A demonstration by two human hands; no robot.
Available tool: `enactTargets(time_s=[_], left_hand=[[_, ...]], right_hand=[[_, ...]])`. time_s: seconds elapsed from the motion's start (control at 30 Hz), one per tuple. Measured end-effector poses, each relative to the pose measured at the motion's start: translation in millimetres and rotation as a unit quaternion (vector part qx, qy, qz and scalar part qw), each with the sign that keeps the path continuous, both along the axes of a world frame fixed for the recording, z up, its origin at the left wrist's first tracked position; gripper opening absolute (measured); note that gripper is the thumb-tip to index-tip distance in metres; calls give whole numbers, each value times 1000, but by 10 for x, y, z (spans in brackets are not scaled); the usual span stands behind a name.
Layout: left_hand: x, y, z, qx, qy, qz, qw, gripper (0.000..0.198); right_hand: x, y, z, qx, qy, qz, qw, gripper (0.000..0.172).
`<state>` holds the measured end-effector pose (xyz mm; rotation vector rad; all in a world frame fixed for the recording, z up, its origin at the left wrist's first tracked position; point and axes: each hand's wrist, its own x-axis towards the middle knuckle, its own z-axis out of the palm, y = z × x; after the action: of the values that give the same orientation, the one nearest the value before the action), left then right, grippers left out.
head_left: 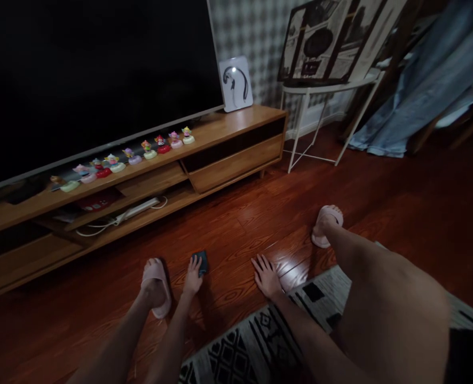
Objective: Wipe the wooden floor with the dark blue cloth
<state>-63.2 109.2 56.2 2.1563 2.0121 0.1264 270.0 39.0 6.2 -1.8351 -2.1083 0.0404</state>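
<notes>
Low over the reddish wooden floor [236, 234], my left hand [192, 277] has its fingers over a small dark teal square thing [203, 262], which looks like a folded cloth, though its kind is unclear in the dim light. The fingers lie across its left part and hide some of it. Flat on the floor to the right, my right hand [266, 278] has its fingers spread and nothing in them. Just behind the right wrist is the edge of a patterned rug [240, 346].
A wooden TV cabinet [236, 170] runs along the wall, bearing a large dark screen [100, 69], several small figurines [131, 156] and a white box [236, 85]. A white-legged side table [300, 128] holds a framed picture [324, 42]. Pink slippers [162, 290] are on my feet.
</notes>
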Motion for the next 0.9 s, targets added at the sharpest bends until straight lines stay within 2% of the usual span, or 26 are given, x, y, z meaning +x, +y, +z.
enactTargets(time_s=[0.2,0.37,0.47,0.7,0.8,0.9], left_hand=[[-9,-99,-114,-26,-19,20,999,79],[-124,-36,-102,-31,-27,13,999,90],[-374,2,-16,-26,-29,7,999,87],[-1254,76,300,5,-16,21,1000,89],[-1433,112,339,14,-6,16,1000,81],[-1419,165,293,18,0,0,1000,65]], right_hand=[[23,2,-35,15,-19,3,1000,57],[40,9,-63,34,-29,4,999,57],[47,13,-53,39,-35,6,999,55],[53,21,-37,38,-43,6,998,55],[49,25,-40,35,-41,7,999,55],[44,26,-49,35,-39,4,999,56]])
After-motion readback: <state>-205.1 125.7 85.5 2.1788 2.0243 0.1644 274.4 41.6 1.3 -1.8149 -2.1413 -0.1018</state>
